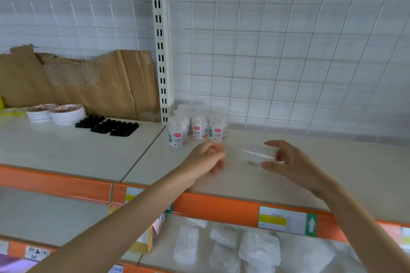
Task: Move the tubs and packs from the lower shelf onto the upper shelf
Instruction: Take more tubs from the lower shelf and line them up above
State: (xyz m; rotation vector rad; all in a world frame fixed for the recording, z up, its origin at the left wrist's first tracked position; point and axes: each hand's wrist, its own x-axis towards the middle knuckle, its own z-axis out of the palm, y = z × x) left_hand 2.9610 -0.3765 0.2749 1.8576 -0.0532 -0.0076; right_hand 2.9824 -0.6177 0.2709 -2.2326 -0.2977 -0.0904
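My right hand [286, 162] holds a clear plastic tub [258, 153] on its side between thumb and fingers, just above the upper shelf [288, 184]. My left hand [205, 158] hovers to the tub's left with fingers loosely curled, holding nothing. Several white labelled tubs [197, 126] stand in a cluster at the back left of the upper shelf, beside the upright post. On the lower shelf [310, 257] lie several clear plastic packs [224, 246], partly hidden under the orange shelf edge.
A slotted upright post [160, 51] splits the shelving. Left of it stand torn cardboard [88, 82], stacked paper plates [60, 113] and black trays [108, 126]. A wire grid backs the shelf. An orange price strip [221, 208] with labels runs along the front edge.
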